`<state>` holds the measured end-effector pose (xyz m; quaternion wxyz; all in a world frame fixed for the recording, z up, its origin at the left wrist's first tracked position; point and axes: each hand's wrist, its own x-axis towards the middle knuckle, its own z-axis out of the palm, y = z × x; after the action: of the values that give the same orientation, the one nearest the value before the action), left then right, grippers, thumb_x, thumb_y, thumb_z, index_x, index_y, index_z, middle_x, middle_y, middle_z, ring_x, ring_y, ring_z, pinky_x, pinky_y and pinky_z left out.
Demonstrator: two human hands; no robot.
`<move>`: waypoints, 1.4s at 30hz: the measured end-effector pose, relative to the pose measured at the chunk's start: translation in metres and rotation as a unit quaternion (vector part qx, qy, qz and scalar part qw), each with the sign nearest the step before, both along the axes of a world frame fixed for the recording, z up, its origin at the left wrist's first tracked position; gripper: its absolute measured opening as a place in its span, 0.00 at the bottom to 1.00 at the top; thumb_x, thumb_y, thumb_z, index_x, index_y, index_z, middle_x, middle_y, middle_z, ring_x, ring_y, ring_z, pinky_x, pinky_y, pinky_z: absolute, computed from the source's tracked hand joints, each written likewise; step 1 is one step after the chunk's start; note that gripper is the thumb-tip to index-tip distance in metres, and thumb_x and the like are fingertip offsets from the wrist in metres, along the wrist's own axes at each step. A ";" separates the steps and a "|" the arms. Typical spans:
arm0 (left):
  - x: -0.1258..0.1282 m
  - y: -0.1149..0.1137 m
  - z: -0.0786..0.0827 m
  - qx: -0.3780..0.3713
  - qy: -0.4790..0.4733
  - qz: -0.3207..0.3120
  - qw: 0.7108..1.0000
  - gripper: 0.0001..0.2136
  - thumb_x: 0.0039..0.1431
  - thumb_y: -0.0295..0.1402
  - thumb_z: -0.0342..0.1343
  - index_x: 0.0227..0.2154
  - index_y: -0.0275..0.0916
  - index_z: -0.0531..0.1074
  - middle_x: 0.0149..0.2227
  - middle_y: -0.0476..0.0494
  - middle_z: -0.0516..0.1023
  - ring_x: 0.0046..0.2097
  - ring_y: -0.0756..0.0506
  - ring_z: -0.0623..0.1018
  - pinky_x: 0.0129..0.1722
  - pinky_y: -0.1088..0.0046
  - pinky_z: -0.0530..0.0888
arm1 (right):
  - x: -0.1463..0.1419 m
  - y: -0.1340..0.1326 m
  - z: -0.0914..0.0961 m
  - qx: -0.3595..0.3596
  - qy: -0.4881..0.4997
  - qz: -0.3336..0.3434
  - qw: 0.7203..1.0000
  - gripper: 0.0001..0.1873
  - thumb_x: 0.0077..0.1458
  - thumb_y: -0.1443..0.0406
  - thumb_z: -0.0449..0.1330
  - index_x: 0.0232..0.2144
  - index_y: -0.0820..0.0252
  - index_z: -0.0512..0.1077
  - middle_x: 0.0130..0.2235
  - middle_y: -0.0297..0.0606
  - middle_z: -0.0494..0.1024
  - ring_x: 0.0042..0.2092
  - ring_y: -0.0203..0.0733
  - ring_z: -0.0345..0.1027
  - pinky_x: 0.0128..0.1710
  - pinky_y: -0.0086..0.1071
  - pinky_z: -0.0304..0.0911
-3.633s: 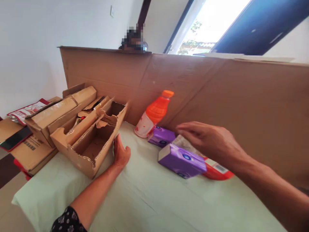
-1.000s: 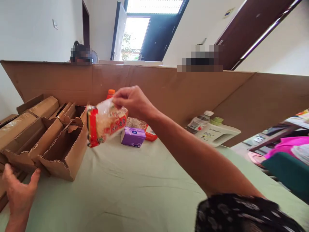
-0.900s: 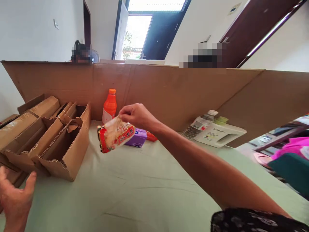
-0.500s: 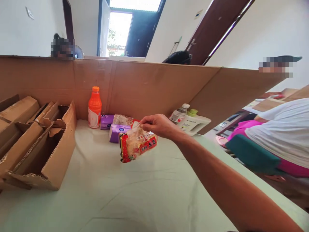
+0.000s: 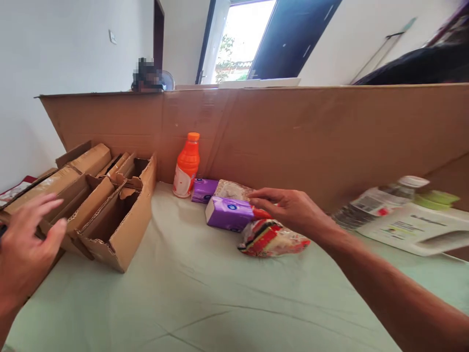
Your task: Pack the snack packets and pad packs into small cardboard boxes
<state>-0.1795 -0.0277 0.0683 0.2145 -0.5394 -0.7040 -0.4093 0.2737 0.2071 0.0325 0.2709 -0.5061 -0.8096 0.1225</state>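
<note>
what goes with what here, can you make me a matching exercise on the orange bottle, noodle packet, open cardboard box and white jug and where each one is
Things
1. orange bottle
2. noodle packet
3. open cardboard box
4. white jug

Places
A. lying flat at the far right
B. upright against the cardboard wall
C. on the cloth beside the right hand
D. at the left, near the left hand

Pairs: 1-B, 2-C, 3-D, 4-A

The near half of the desk lay bare, open to a hand from the front. A cardboard wall closed the far side (right behind the orange bottle and purple packs). Open boxes crowded the left, and a lying jug blocked the right.
</note>
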 end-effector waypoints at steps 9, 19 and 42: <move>-0.056 0.193 0.042 -0.385 -0.002 -0.051 0.921 0.15 0.66 0.40 0.60 0.49 0.35 0.74 0.50 0.41 0.77 0.49 0.41 0.79 0.50 0.57 0.78 | -0.104 -0.001 -0.010 0.004 0.006 0.185 0.983 0.14 0.58 0.60 0.56 0.38 0.53 0.82 0.39 0.37 0.86 0.39 0.46 0.81 0.39 0.36 0.73; -0.053 0.231 0.022 -0.457 0.017 -0.167 0.873 0.15 0.66 0.40 0.59 0.50 0.35 0.74 0.51 0.41 0.77 0.50 0.40 0.78 0.50 0.57 0.78 | -0.266 0.047 0.047 0.109 -0.037 0.205 0.972 0.20 0.65 0.68 0.51 0.54 0.56 0.76 0.53 0.40 0.82 0.52 0.44 0.76 0.50 0.35 0.68; -0.070 0.244 -0.012 -0.533 0.144 -0.060 0.831 0.17 0.67 0.41 0.58 0.53 0.37 0.72 0.54 0.39 0.75 0.52 0.41 0.78 0.51 0.55 0.77 | -0.458 0.125 0.018 0.014 -0.411 0.302 0.860 0.17 0.64 0.60 0.62 0.53 0.60 0.74 0.53 0.43 0.78 0.51 0.47 0.74 0.50 0.43 0.71</move>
<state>-0.2493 0.2163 0.0566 -0.0326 -0.6642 -0.7402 0.0999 -0.1846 0.3319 0.0506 -0.1295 -0.2376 -0.9621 -0.0326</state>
